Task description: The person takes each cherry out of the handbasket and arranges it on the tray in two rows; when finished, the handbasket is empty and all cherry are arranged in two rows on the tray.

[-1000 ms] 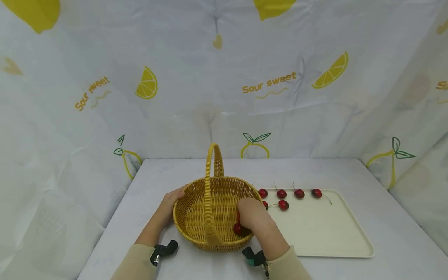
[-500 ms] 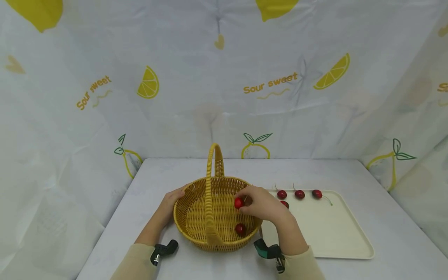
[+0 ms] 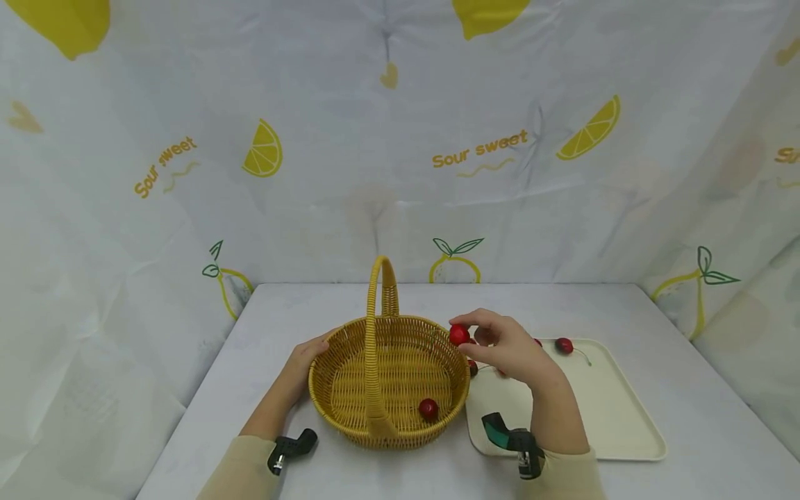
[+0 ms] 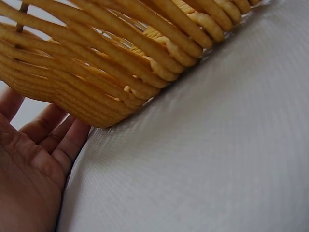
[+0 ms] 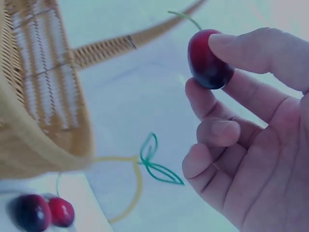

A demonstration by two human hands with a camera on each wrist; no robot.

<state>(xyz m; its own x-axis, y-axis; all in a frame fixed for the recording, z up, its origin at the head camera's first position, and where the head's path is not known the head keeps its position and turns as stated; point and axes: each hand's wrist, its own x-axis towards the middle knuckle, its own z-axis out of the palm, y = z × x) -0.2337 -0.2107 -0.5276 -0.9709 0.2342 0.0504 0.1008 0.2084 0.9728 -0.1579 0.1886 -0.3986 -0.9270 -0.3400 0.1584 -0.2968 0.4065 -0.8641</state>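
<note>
My right hand (image 3: pixel 509 344) pinches a dark red cherry (image 3: pixel 459 335) between thumb and fingertips, at the right rim of the wicker basket (image 3: pixel 350 389). In the right wrist view this cherry (image 5: pixel 205 55) has a green stem, and the other fingers curl loosely below it. Another cherry (image 3: pixel 428 410) lies on the basket floor, near the front right. My left hand (image 3: pixel 298 364) rests at the basket's left side. The left wrist view shows its fingers (image 4: pixel 72 140) reaching against the low outer wall of the basket (image 4: pixel 111 77), palm apart from it.
Right of the basket lies a cream tray (image 3: pixel 615 417) with several cherries along its far left part, some covered by my right hand. One cherry (image 3: pixel 564 346) shows at its far edge. The basket's tall handle (image 3: pixel 371 347) arches over its middle. A lemon-print cloth (image 3: pixel 350 173) hangs behind the table.
From low inside the basket, my right hand has risen and moved right to the rim with one cherry. The other cherry stays in the basket. My left hand keeps its place.
</note>
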